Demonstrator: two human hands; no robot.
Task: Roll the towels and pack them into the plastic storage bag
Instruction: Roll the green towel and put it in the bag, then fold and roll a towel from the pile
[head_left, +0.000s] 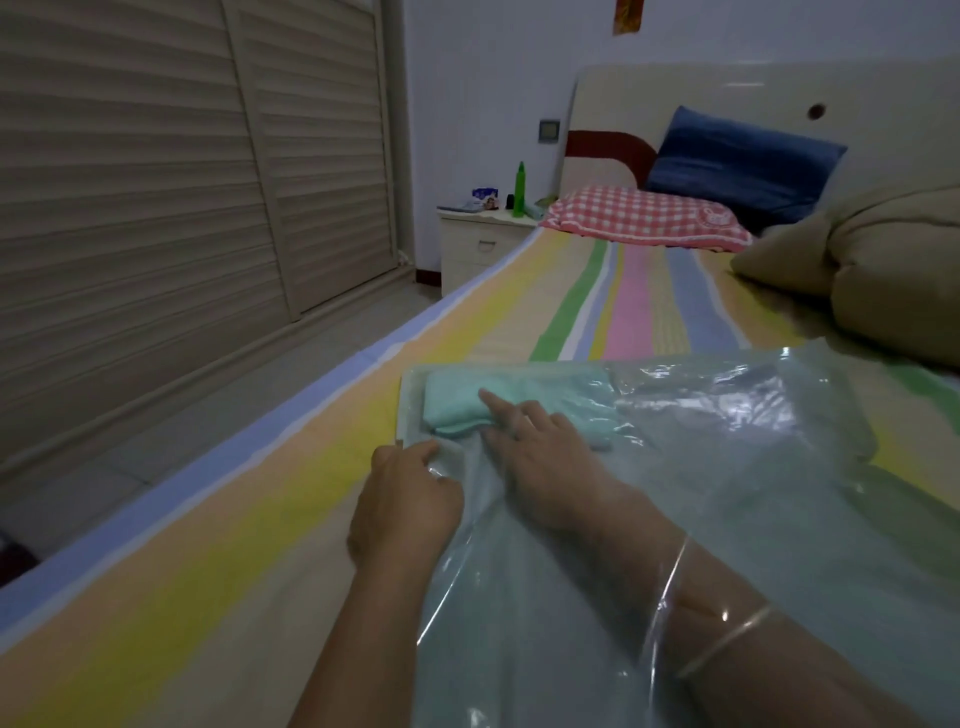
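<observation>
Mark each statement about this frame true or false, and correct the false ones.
1. The right hand reaches inside the plastic bag. True.
2. The teal towel lies on the floor. False: it lies inside the bag, on the bed.
3. The left hand pinches the bag's edge. True.
4. The blue pillow lies in the bag. False: it leans on the headboard, behind the checked pillow.
</observation>
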